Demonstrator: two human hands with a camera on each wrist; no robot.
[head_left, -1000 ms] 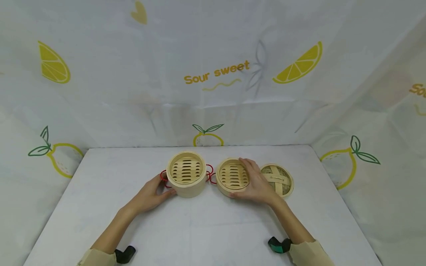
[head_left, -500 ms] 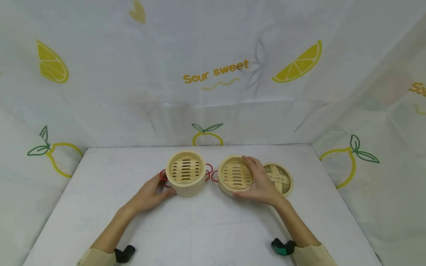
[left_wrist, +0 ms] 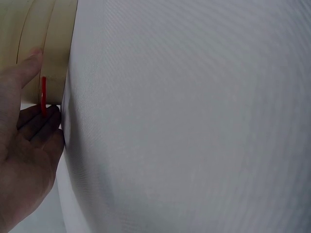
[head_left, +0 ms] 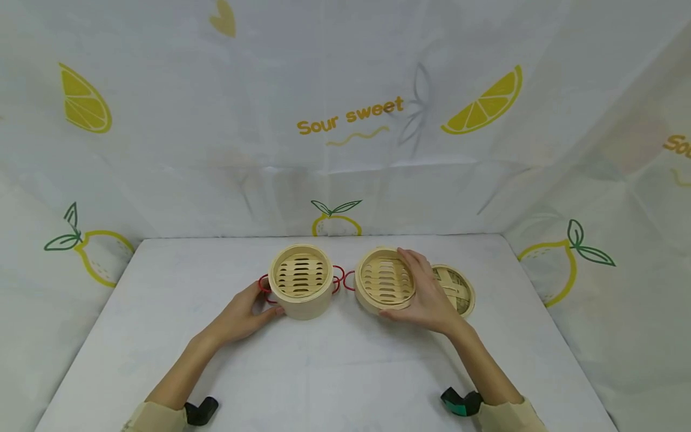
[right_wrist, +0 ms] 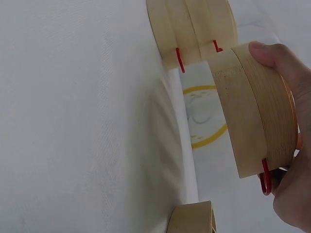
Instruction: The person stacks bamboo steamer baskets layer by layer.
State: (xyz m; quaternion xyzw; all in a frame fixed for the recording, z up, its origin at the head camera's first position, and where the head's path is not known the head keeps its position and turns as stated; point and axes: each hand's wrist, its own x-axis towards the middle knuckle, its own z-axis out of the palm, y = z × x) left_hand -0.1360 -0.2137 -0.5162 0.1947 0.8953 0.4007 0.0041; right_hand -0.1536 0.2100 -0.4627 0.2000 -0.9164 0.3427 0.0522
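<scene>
My left hand [head_left: 244,318] holds the left side of a two-tier bamboo steamer stack [head_left: 308,309] standing on the table. In the left wrist view the thumb lies on the stack's wall [left_wrist: 56,48], with fingers beside a red loop handle [left_wrist: 43,92]. To its right, my right hand [head_left: 432,309] grips a single bamboo steamer basket [head_left: 367,299], thumb in front and fingers at the back of the rim. The right wrist view shows this basket [right_wrist: 257,111] raised off the table, slightly tilted. A woven bamboo steamer lid [head_left: 460,291] lies on the table, partly hidden behind the right hand.
A white cloth covers the table [head_left: 324,372]. At its back and sides hang white curtains [head_left: 243,150] with lemon prints. Red loop handles [head_left: 349,280] stick out between the stack and the raised basket.
My right hand has lifted the steamer basket off the table and shifted it slightly right, covering more of the lid. The left hand and the stack stay in place.
</scene>
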